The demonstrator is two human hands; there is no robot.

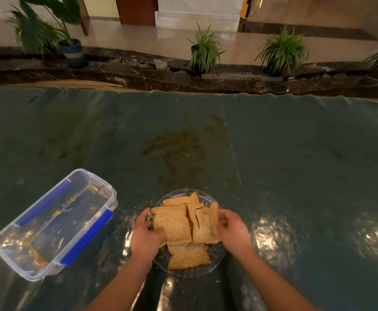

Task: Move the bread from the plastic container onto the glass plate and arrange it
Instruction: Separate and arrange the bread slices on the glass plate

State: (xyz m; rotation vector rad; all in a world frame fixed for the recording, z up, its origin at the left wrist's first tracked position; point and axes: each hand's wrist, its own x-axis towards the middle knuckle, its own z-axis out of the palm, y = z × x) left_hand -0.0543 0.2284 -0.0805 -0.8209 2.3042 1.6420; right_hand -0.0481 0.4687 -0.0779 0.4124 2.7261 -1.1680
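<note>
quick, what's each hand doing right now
Left hand: closed on the left bread slice on the glass plate.
Right hand: fingers curled on the edge of the right bread slice; how firm the grip is cannot be told.

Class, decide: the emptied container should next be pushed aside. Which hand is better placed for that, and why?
Left. The left hand is on the plate's container side, nearest the plastic container. The right hand would have to cross over the bread.
</note>
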